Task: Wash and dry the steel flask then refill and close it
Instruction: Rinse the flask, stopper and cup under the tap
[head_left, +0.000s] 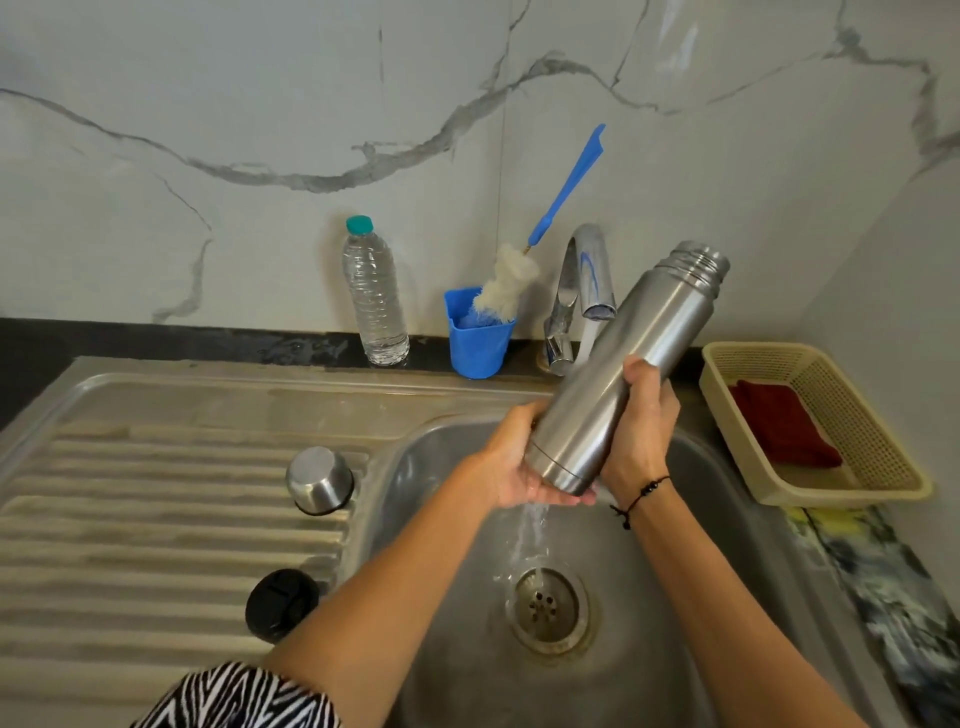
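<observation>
The steel flask (631, 358) is tilted over the sink basin (431, 519), its open threaded mouth pointing up and to the right. My right hand (641, 426) grips its body from the right side. My left hand (511, 460) cups the flask's base from below, fingers wet. Water runs from the tap (584, 280) down behind the flask and off my left hand into the drain (545, 608). The steel cup lid (318, 480) stands upside down on the ribbed drainboard (156, 519), and the black stopper (282, 603) lies nearer to me.
A plastic water bottle (374, 296) with a teal cap stands at the back. Beside it a blue cup (478, 338) holds a blue-handled bottle brush (506, 280). A cream basket (883, 462) at the right holds a red cloth (784, 423).
</observation>
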